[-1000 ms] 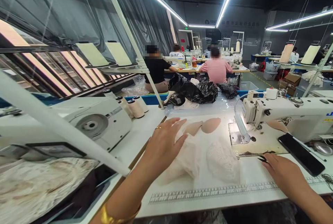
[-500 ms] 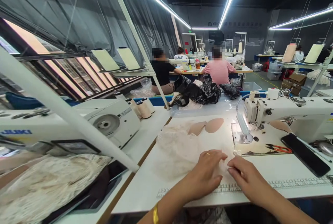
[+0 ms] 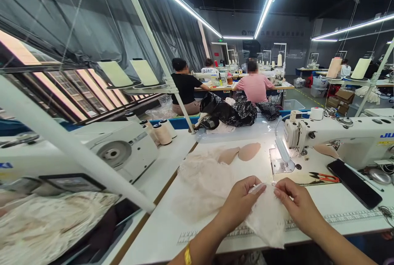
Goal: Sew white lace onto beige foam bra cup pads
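Both hands pinch the upper edge of a small piece of sheer white fabric (image 3: 269, 220), which hangs down over the table's front edge. My left hand (image 3: 244, 197) grips its left corner between thumb and fingers. My right hand (image 3: 294, 199) holds it by the right side of the same edge, a short way apart. Left of my hands lies a larger spread of sheer white lace fabric (image 3: 205, 178). Behind it, two beige molded cups (image 3: 249, 151) rest on the white table. Another beige cup (image 3: 326, 150) lies under the sewing machine's arm.
A sewing machine (image 3: 347, 131) stands at the right, its lamp lit. Red-handled thread snips (image 3: 324, 177) and a black phone (image 3: 353, 183) lie near it. A printed ruler (image 3: 344, 216) runs along the table's front. Black plastic bags (image 3: 230, 109) sit behind; a slanted white post (image 3: 76, 146) crosses at left.
The small white fabric, barely visible between my fingers before, is now raised and hanging from both hands. My fingers have closed on its edge. The camera view has shifted slightly.
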Demonstrator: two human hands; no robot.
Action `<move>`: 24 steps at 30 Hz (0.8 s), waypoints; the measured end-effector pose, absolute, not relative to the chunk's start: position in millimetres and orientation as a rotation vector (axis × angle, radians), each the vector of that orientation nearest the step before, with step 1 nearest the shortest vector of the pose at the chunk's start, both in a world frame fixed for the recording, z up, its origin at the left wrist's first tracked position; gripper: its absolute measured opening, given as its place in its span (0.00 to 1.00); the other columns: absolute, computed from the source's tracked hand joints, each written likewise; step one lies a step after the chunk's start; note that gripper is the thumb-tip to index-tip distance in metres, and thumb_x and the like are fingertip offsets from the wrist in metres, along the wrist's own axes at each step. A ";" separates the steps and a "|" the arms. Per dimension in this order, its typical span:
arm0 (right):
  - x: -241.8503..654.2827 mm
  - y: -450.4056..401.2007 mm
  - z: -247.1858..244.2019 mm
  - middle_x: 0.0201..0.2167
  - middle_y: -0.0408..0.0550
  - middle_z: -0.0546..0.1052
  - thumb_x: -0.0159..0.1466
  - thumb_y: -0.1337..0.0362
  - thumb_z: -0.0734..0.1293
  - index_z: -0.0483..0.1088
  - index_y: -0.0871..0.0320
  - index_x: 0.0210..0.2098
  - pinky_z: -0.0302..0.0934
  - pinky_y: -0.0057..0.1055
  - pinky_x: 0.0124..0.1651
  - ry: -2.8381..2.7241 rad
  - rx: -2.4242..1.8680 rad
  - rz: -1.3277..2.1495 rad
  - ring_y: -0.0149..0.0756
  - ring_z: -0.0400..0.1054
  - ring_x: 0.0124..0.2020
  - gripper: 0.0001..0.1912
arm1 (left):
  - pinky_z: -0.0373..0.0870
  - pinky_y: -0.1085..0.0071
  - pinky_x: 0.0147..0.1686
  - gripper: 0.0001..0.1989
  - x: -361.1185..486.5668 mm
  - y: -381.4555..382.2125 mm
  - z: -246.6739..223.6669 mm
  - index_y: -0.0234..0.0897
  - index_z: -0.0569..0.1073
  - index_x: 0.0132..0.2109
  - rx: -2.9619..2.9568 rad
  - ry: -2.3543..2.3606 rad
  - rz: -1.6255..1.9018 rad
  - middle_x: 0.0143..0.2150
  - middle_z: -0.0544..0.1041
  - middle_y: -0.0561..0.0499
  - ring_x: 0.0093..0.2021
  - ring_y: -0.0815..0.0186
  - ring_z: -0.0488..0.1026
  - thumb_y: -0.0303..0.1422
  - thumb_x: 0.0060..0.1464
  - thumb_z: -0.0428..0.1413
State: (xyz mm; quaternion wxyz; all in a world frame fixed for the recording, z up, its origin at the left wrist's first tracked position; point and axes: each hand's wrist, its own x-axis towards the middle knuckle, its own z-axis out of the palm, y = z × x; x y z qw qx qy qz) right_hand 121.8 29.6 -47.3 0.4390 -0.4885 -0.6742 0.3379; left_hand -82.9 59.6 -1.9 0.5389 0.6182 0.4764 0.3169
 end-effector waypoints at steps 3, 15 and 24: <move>121.3 28.5 -48.8 0.35 0.47 0.78 0.76 0.55 0.61 0.73 0.53 0.40 0.63 0.37 0.44 -1.678 -1.118 0.540 0.41 0.70 0.39 0.13 | 0.51 0.71 0.26 0.32 -85.2 58.7 -8.3 0.40 0.61 0.27 1.503 1.183 0.696 0.26 0.58 0.57 0.28 0.68 0.54 0.64 0.55 0.56; 136.7 76.5 -62.6 0.25 0.37 0.62 0.70 0.39 0.62 0.62 0.52 0.32 0.55 0.30 0.30 -1.565 -1.270 1.043 0.34 0.58 0.26 0.24 | 0.66 0.55 0.56 0.16 -91.1 167.9 10.1 0.36 0.75 0.55 2.532 1.531 0.395 0.55 0.78 0.36 0.55 0.47 0.73 0.29 0.60 0.57; 138.5 73.2 -67.9 0.28 0.39 0.64 0.73 0.40 0.60 0.65 0.53 0.35 0.54 0.31 0.34 -1.543 -1.219 0.896 0.36 0.58 0.30 0.23 | 0.66 0.60 0.47 0.07 -85.4 201.4 7.5 0.38 0.71 0.31 2.446 1.604 0.413 0.30 0.75 0.45 0.40 0.52 0.75 0.24 0.56 0.56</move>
